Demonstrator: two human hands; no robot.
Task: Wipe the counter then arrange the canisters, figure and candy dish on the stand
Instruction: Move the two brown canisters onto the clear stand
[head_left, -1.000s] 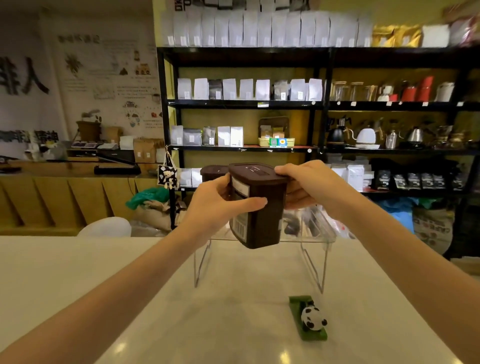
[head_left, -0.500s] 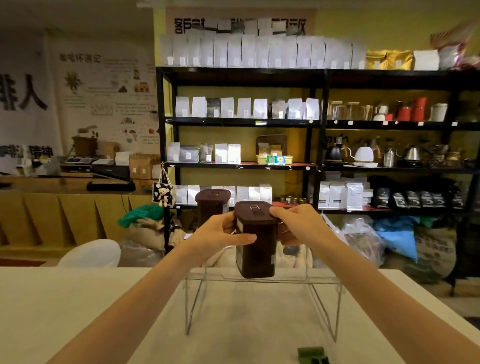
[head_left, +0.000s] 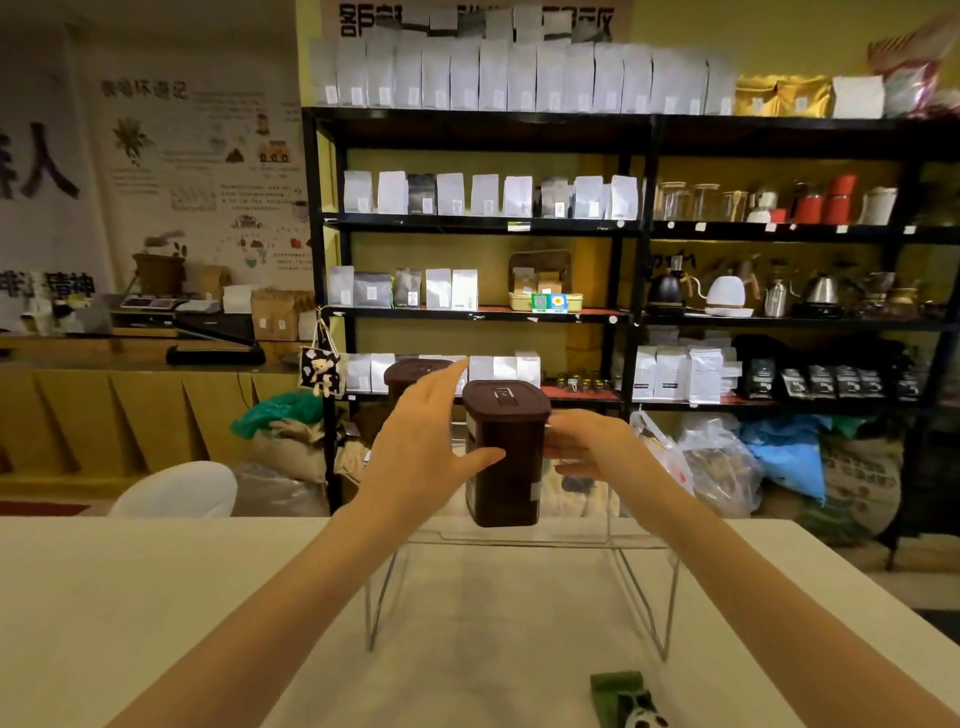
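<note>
Letting go: the canister, tilted in the air between both hands a second ago, now stands upright on the stand, toward its left half.
Left hand: the left hand has opened, fingers spread, thumb tip just touching or nearly touching the canister's left face; not gripping.
Right hand: the right hand lies open at the canister's 3 o'clock, fingers flat and loose, close by its side; contact is hard to tell.
Second canister: another one sits at 11 o'clock of the first, mostly hidden behind the left hand, so two look placed.
Meaning for the task: I'd judge this canister done; the figure and candy dish remain.
Figure: the panda figure lies on its green base on the counter at 6 o'clock of the stand, half cut off by the frame edge.
Candy dish: not in sight.
In the way: the right half of the stand looks free; the clear top is hard to read, and a careless reach could knock the tall canisters.
Backdrop: dark shelves of bags and kettles, well beyond the counter.
</note>
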